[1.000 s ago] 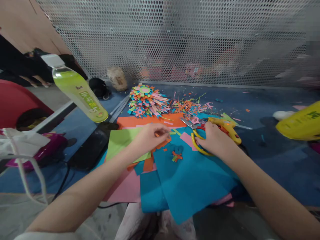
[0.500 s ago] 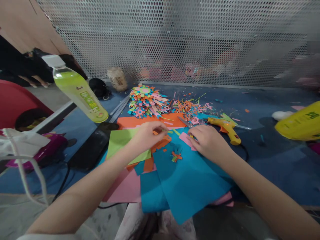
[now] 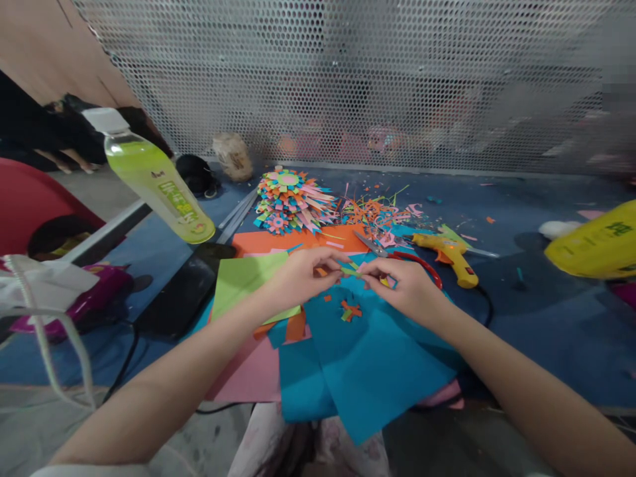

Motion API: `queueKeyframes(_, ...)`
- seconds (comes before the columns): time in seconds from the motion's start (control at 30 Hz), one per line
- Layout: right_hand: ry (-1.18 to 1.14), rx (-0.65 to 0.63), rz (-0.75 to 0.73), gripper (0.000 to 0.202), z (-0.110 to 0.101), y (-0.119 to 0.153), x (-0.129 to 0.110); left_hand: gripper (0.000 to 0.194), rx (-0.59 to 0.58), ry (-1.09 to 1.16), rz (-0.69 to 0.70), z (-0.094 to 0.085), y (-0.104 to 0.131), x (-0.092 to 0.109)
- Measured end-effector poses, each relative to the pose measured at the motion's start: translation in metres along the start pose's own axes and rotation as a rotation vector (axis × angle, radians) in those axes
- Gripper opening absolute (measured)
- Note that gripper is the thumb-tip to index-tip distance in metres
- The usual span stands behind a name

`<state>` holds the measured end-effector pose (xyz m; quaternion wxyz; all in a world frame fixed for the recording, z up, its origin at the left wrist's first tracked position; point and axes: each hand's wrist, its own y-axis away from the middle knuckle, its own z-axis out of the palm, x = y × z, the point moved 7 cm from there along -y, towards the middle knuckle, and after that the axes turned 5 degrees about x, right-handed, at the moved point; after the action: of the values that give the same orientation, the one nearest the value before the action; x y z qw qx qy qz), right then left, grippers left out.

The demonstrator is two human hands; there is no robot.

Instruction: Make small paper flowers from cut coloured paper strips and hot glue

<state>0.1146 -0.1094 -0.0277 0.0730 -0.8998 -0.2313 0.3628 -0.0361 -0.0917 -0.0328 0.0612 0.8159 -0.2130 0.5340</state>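
My left hand (image 3: 314, 273) pinches one end of a small green paper strip (image 3: 350, 271). At its other end the fingertips of my right hand (image 3: 403, 283) are closed on the same strip. Just below lies a little orange and green paper piece (image 3: 350, 310) on blue paper sheets (image 3: 382, 371). Scissors (image 3: 422, 260) with red handles rest behind my right hand, blades pointing away to the left. A green sheet (image 3: 243, 281) is under my left wrist, over orange and pink sheets.
Behind my hands stand stacked paper flowers (image 3: 288, 199) and a heap of paper shreds (image 3: 372, 212). A yellow glue gun (image 3: 452, 255) lies to the right. On the left are a drink bottle (image 3: 159, 179) and a black phone-like slab (image 3: 179, 291). A perforated metal panel (image 3: 348, 79) closes the back.
My right hand has shifted left and taken hold of the green strip in my left hand. The scissors' red handles now show. The pink piece near my right hand is no longer visible.
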Motion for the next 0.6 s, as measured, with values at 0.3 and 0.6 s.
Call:
queueKeyframes(0.3, -0.06, -0.054, 0.019, 0.014, 0.005, 0.0, 0.0, 0.015, 0.086, 0.123, -0.014, -0.003, -0.002, 0.002)
queueKeyframes(0.6, -0.023, -0.117, -0.066, 0.012, 0.006, 0.001, -0.007, 0.019, 0.021, 0.147, -0.052, 0.005, 0.002, 0.003)
